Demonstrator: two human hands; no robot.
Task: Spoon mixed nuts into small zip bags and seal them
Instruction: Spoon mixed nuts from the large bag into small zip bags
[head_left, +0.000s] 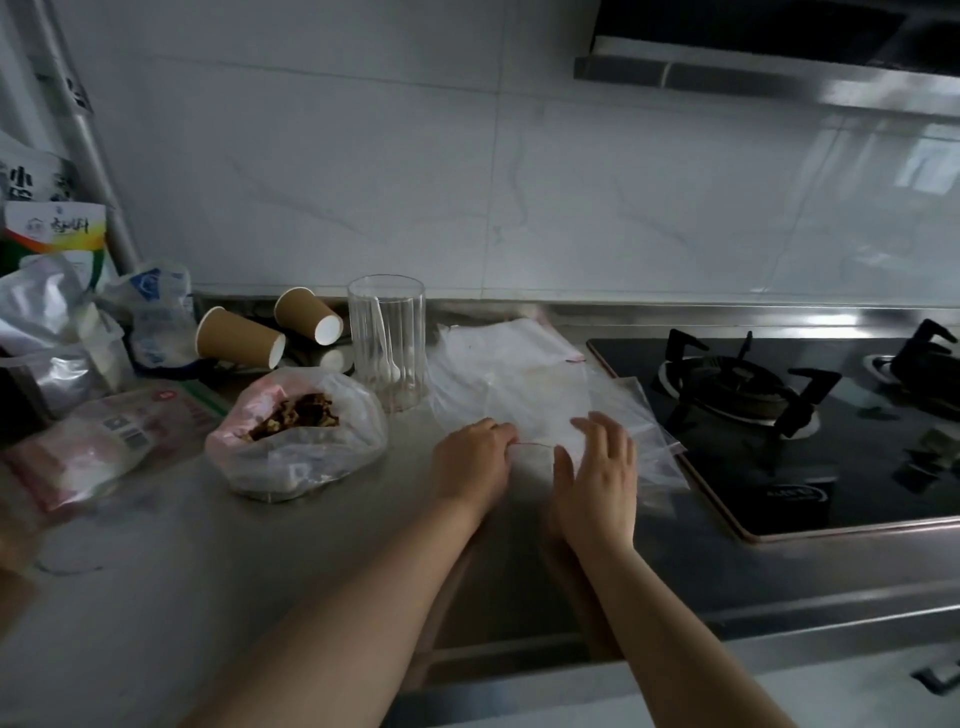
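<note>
A clear zip bag (535, 400) with a red seal strip lies flat on the steel counter, on top of other clear bags. My left hand (470, 460) pinches the near edge of the bag at the red strip. My right hand (597, 467) touches the same edge a little to the right, fingers spread and thumb near the strip. A large open plastic bag of mixed nuts (296, 431) sits to the left of my hands. A white plastic spoon (387, 358) stands inside a clear glass (387, 340) behind the nut bag.
Two brown paper cups (239, 338) lie on their sides at the back left. Packets and plastic bags (78, 332) crowd the left of the counter (156, 571). A black gas hob (779, 415) with burners lies to the right; one clear bag overlaps its edge.
</note>
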